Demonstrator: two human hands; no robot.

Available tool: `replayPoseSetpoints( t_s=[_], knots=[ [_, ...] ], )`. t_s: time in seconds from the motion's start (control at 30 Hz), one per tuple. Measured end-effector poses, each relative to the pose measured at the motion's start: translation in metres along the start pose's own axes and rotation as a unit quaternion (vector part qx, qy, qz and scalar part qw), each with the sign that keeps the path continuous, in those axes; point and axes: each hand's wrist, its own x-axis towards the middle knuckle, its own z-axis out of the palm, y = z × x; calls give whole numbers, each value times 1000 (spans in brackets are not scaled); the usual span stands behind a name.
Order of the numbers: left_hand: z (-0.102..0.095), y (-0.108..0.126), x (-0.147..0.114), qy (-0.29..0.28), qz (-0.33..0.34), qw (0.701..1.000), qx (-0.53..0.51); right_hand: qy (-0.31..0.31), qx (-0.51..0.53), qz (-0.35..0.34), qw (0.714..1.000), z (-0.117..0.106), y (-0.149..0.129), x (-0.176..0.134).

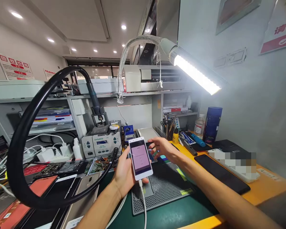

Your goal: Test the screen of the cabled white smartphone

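A white smartphone (140, 158) with a lit screen showing a pale pop-up box rests upright in my left hand (123, 171), fingers wrapped round its back and sides. A white charging cable (143, 200) is plugged into its bottom edge and runs down toward me. Just to the right of the phone, my right hand (162, 149) hovers with its fingers apart and slightly curled, holding nothing. Beneath both hands lies a grey perforated work mat (162, 187) on a green surface.
A thick black hose (11, 149) loops across the left side, near a soldering or hot-air station (101, 143). Several phones and parts lie at the left. A lit lamp (196, 73) hangs overhead. A black phone (219, 171) and a blue can (212, 125) are at the right.
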Motion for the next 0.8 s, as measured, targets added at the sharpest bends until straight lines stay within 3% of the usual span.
replayPoseSetpoints(
  t_s=[0.1, 0.13, 0.3, 0.4, 0.47, 0.57, 0.67, 0.8],
  knots=[
    [-1, 1, 1, -8, 4, 1000, -11, -154, 165, 43, 973, 22, 7, -11],
    [-2, 1, 2, -7, 3, 1000, -12, -175, 203, 51, 962, 25, 11, -13],
    [-3, 0, 2, 6, -11, 1000, -12, -213, 308, 64, 925, 20, 20, -24],
    [-1, 0, 2, -3, -25, 999, -27, -246, 323, 56, 912, 17, 18, -30],
    [-1, -1, 4, 21, -20, 999, -44, -275, 317, 49, 906, 18, 17, -34],
    [-2, -2, 6, 18, -23, 998, -52, -278, 299, 36, 912, 23, 18, -37],
    [-3, -3, 7, -8, -28, 999, -42, -242, 268, 13, 933, 28, 22, -37],
    [-3, -6, 7, 2, -31, 998, -46, -206, 233, -2, 951, 31, 28, -35]
  ],
)
